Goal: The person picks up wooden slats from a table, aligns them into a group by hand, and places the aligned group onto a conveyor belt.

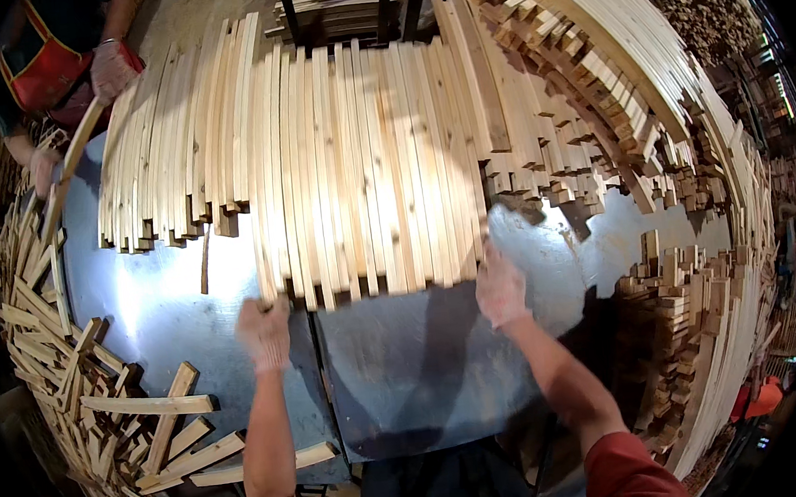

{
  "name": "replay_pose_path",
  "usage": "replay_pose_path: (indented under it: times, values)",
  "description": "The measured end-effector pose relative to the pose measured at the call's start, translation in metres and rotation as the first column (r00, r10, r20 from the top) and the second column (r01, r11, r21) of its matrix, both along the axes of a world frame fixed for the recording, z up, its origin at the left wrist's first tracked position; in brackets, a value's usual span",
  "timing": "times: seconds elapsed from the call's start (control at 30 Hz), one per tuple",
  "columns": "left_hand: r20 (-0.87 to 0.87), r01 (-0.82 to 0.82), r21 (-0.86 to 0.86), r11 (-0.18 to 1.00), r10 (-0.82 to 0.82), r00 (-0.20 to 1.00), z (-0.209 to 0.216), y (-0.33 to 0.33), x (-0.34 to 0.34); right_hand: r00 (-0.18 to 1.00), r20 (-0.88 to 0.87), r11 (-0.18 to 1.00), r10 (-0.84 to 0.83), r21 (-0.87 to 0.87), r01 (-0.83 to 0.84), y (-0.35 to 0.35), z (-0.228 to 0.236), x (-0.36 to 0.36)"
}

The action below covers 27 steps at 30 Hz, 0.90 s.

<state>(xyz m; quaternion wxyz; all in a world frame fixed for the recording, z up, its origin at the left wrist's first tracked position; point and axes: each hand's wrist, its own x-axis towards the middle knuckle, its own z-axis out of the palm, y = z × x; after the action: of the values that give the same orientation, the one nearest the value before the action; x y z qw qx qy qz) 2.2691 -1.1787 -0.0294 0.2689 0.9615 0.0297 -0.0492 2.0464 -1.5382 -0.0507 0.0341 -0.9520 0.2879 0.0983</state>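
Observation:
A row of pale wooden slats (363,176) lies side by side on the metal table in front of me, with uneven near ends. My left hand (264,332), in a thin pale glove, is closed at the near left corner of this row, its fingers curled against the outermost slat. On the opposite side, my right hand (501,285), gloved likewise, presses on the near right edge of the row, fingers against the last slat. The row sits between both hands. Parts of the fingers are hidden.
Another slat row (167,155) adjoins on the left. At far left, a co-worker's gloved hand (111,73) holds a slat. Loose slats (146,403) lie jumbled at the near left of the metal table (399,371). Stacked wood (674,319) stands on the right.

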Motion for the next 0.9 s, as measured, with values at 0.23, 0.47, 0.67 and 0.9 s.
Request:
replay_pose_path:
  times: [0.23,0.47,0.67,0.9]
  values:
    - [-0.084,0.063,0.114,0.991,-0.053,0.995,0.030,0.108,-0.142,0.911,-0.083,0.824,-0.403,0.400,0.401,0.107,0.034,-0.146]
    - [-0.263,0.262,0.170,0.950,-0.213,0.941,0.082,0.114,-0.095,0.945,-0.042,0.757,-0.325,0.587,0.286,0.057,0.040,-0.161]
    - [-0.126,0.448,0.259,0.856,-0.430,0.894,-0.002,0.073,-0.005,0.763,0.410,0.780,-0.499,0.596,0.189,-0.019,0.005,-0.064]
    - [-0.139,0.358,0.100,0.928,-0.343,0.929,-0.021,0.040,0.000,0.671,0.343,0.480,-0.657,0.877,0.022,0.012,-0.001,-0.030]
